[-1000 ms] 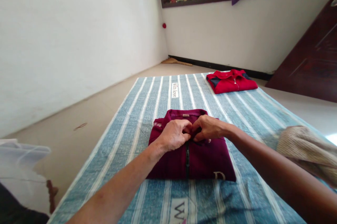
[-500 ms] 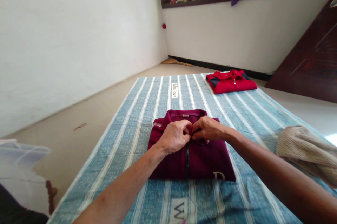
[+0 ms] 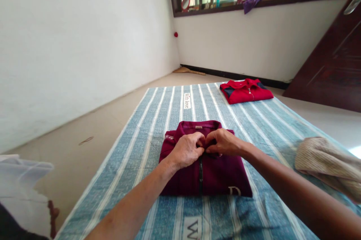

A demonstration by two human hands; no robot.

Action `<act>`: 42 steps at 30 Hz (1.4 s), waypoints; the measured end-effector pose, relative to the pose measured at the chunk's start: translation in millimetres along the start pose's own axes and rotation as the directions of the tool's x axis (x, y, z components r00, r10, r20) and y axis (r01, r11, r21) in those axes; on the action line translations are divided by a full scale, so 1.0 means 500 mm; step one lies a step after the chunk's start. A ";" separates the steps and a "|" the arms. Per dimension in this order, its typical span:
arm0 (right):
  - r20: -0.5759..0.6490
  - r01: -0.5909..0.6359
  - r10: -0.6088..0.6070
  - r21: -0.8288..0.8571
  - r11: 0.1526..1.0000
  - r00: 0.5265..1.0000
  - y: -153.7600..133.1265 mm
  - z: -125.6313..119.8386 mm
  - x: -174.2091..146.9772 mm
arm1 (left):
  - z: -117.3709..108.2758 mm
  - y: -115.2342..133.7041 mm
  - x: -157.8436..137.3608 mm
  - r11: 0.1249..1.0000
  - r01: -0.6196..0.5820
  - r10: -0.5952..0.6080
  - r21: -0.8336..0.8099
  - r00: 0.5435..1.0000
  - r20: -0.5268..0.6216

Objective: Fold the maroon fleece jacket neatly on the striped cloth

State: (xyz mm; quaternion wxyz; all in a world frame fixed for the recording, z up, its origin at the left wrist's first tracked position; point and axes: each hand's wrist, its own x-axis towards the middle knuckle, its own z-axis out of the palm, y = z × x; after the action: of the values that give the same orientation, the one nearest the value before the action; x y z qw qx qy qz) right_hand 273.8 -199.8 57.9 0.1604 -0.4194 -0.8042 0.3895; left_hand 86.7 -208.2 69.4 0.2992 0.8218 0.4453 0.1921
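A folded maroon jacket (image 3: 225, 180) lies on the striped blue cloth, its collar at the far end and a dark zipper (image 3: 200, 176) running down its middle. My left hand (image 3: 189, 149) and my right hand (image 3: 222, 142) meet just below the collar, at the top of the zipper. Both have their fingers pinched on the jacket's front edges, thumbs almost touching. The fingers cover the exact spot they grip. Pale lettering shows on the jacket's lower right corner and on its left shoulder.
The blue-and-white striped cloth (image 3: 135, 157) covers the table. A folded red jacket (image 3: 246, 91) with dark patches lies at its far right, and a beige knitted garment (image 3: 324, 161) at the right edge. A broom (image 3: 188, 71) lies by the far wall. A dark door (image 3: 329, 67) stands at right.
Both hands stay at the top of the zipper, with only slight finger movement. The view has tilted up a little, so everything sits slightly lower in the picture.
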 end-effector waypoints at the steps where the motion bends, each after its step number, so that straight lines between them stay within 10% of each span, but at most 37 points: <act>1: -0.061 0.015 -0.018 -0.053 0.998 0.998 -0.003 0.004 -0.005 | 0.000 0.002 -0.002 1.000 0.000 0.000 0.005 1.000 -0.003; 7: -0.432 0.051 -0.264 -0.446 0.894 0.862 -0.003 0.064 -0.054 | 0.019 0.010 -0.031 1.000 0.021 -0.017 0.020 0.982 -0.190; 15: -0.573 0.024 -0.509 -0.649 0.760 0.642 0.007 0.150 -0.097 | 0.038 -0.007 -0.106 0.977 -0.028 -0.090 -0.209 0.840 -0.535; 21: -0.639 -0.047 -0.449 -0.604 0.795 0.624 0.003 0.182 -0.101 | 0.033 -0.011 -0.129 0.854 0.075 -0.396 -0.514 0.735 -0.551; 30: -0.688 -0.124 -0.418 -0.591 0.797 0.593 -0.012 0.220 -0.121 | 0.065 -0.027 -0.180 0.964 0.044 0.171 0.261 0.649 -0.741; 42: -0.698 -0.094 -0.378 -0.536 0.839 0.608 0.005 0.235 -0.131 | 0.116 -0.050 -0.200 0.912 0.039 0.278 0.409 0.673 -0.685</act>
State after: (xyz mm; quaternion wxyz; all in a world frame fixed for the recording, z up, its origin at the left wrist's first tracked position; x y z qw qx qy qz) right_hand 245.6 -308.9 -15.4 0.4055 -0.5044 -0.7580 -0.0810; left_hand 52.2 -300.7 4.5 -0.0867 0.7464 0.5002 0.4303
